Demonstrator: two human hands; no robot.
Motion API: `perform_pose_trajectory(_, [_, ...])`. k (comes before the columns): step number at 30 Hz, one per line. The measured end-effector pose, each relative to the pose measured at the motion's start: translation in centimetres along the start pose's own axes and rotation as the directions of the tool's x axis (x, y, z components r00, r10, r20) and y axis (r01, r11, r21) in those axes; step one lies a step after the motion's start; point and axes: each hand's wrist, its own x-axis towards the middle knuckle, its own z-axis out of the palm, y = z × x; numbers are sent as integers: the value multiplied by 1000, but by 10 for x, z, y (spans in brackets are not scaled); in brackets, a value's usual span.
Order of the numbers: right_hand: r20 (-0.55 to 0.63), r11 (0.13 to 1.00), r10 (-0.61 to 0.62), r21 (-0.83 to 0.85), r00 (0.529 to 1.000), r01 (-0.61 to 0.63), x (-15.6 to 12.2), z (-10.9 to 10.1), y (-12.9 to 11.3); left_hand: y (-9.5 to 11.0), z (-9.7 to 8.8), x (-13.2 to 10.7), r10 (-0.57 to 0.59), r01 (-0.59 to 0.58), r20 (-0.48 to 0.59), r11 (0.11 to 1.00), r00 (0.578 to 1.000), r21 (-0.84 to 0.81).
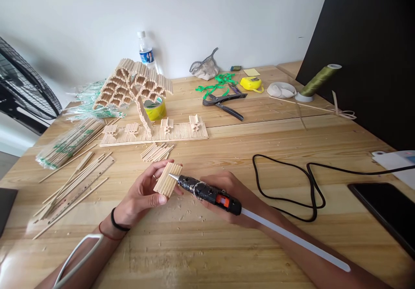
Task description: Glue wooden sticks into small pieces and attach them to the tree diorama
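**Glue gun tip on a stick panel**

Working over a wooden table, with a stick tree at eleven o'clock. Gripping a glue gun in the closed right hand, nozzle pointing to ten o'clock and touching a stick panel. Pinching that panel in the left hand, mid-table.

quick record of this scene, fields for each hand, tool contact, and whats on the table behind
left hand: holds stick panel between thumb and fingers
right hand: grips glue gun
contact: gun's nozzle tip touches the panel's right edge
behind: stick tree standing on a stick base
table: loose sticks, tape roll, pliers
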Motion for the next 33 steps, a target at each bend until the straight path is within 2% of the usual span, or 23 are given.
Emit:
perform_pose_trajectory(6, [64, 998, -68, 18, 996, 67, -2, 1, -3, 2, 0, -1, -7, 11, -95, 999, 995, 43])
perform_pose_trajectory(9, [50, 999, -29, 25, 998, 28, -1, 0, -3, 1, -1, -1, -4, 7, -90, 999, 996, 37])
perform_pose_trajectory(13, [-20, 1000, 17, 3, 1000, -17, 1, -1, -4, -1, -1, -1, 9, -8, -48, 1000, 999, 17])
perform_pose_trajectory(19, [-151, 995, 44, -78, 988, -56, 3, -2, -3, 1, 0, -1, -1, 4, -68, 999, 998, 41])
perform_pose_trajectory(26, [-385, 954, 94, -229, 918, -194, 3, -10, 13, 2, -2, -3, -14, 17, -90, 999, 996, 31])
perform_pose_trajectory(33, [-384, 907, 156, -308, 910, -286, 3, -20, 16, 3, -2, -3, -27, 27, -64, 1000, 998, 1])
